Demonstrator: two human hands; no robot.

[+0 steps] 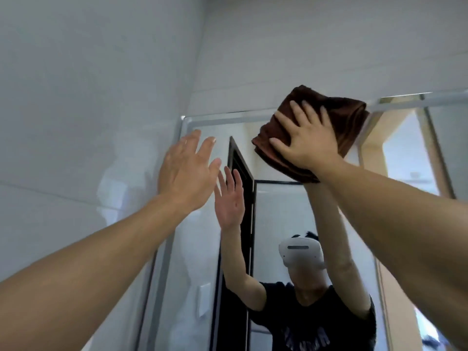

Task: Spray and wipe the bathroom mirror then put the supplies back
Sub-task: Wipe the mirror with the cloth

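Note:
The bathroom mirror [278,211] fills the lower right of the view, its metal frame edge running along the top. A folded brown cloth [347,122] lies flat against the mirror's upper edge. My right hand [304,140] presses on the cloth with spread, straight fingers. My left hand [187,168] is raised beside the mirror's upper left corner, fingers straight, holding nothing; I cannot tell if it touches the glass. Both arms and hands are mirrored in the glass. No spray bottle is in view.
Pale grey tiled walls [88,97] rise to the left of and above the mirror. The reflection shows a dark door frame [243,198], a person in a black shirt wearing a white headset, and a lit doorway at right.

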